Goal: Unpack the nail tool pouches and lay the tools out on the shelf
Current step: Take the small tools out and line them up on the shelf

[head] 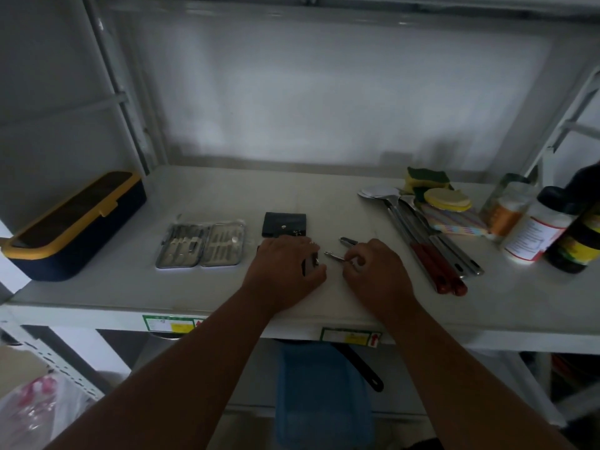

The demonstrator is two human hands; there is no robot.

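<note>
On the white shelf (201,287) an open metal manicure case (199,245) lies left of centre with several tools still in its slots. Behind my hands sits a shut black snap pouch (284,224). My left hand (285,271) lies palm down over a second dark pouch (305,266), mostly hidden, with the thumb curled at its edge. My right hand (373,267) pinches a slim metal nail tool (334,256) whose tip points left, just above the shelf. A small nail clipper (348,241) lies loose on the shelf just beyond it.
A black and yellow box (71,225) stands at the far left. At the right lie ladles with red handles (425,241), sponges (431,186), a striped cloth (454,219) and several jars and bottles (535,228). A blue cloth (321,394) hangs below the shelf edge.
</note>
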